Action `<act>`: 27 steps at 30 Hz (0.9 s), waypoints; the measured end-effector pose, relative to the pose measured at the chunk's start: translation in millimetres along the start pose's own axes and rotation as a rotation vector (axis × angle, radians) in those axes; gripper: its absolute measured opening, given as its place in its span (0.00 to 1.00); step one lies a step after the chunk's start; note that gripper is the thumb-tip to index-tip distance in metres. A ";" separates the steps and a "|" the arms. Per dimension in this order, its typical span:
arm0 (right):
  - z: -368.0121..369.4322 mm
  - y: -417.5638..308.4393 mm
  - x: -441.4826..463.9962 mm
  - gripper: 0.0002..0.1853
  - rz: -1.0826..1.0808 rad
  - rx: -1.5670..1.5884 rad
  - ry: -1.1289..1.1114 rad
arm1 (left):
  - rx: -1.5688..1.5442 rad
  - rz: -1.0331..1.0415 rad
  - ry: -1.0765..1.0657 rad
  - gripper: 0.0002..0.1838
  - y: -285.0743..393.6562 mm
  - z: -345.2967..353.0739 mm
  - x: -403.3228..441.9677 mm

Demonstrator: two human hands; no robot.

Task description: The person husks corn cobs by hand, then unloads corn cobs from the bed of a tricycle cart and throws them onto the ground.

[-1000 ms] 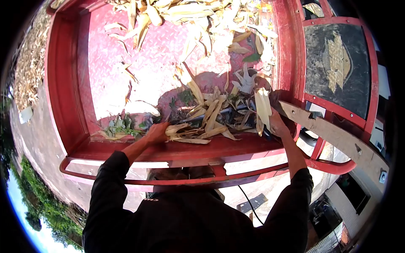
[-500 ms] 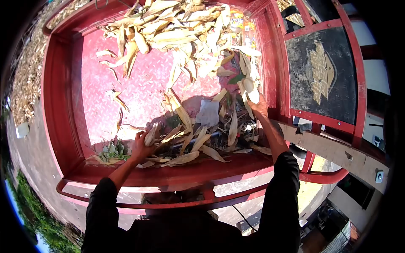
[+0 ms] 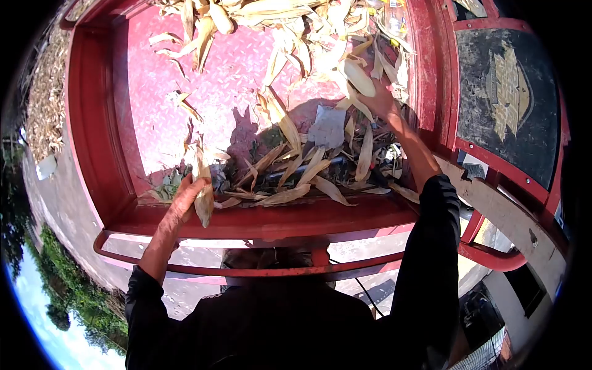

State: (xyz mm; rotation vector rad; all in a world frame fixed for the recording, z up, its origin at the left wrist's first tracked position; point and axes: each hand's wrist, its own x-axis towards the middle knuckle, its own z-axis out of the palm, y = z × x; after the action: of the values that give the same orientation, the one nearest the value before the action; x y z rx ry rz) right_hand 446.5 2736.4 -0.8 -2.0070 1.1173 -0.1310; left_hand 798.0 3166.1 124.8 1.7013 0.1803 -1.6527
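Observation:
My left hand (image 3: pixel 187 198) is closed around an ear of corn in its dry husk (image 3: pixel 203 188), held upright in view near the bed's front wall; the husk hides the kernels. Farther right and forward, my right hand (image 3: pixel 382 103) grips a pale, bare ear of corn (image 3: pixel 359 78), with loose husk hanging beside it. Dry corn husks (image 3: pixel 285 120) lie around and between both hands. A pale, flat scrap (image 3: pixel 327 126) rests on the debris just left of my right forearm.
The red metal cargo bed (image 3: pixel 92 135) has raised walls and a front rail (image 3: pixel 277 271). More husks and ears (image 3: pixel 271 12) are heaped at its far side. Green leaves (image 3: pixel 168 188) lie near the left front corner. A black panel (image 3: pixel 499 98) and a board (image 3: pixel 505 209) stand at right.
My left hand has moved left and lifted the husk-covered ear upright. The right hand, still holding its ear, has reached farther forward in the bed. The head view has shifted.

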 end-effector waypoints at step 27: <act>26.8 -47.4 -177.6 0.31 0.199 -0.440 -0.675 | 1.396 0.320 -0.393 0.35 -39.2 -119.2 71.9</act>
State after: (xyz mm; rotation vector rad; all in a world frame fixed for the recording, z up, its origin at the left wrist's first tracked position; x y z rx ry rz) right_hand 383.1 2898.4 64.0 -2.0429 0.9312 0.8995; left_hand 882.8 3236.0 30.7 2.0025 -1.6820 -1.8852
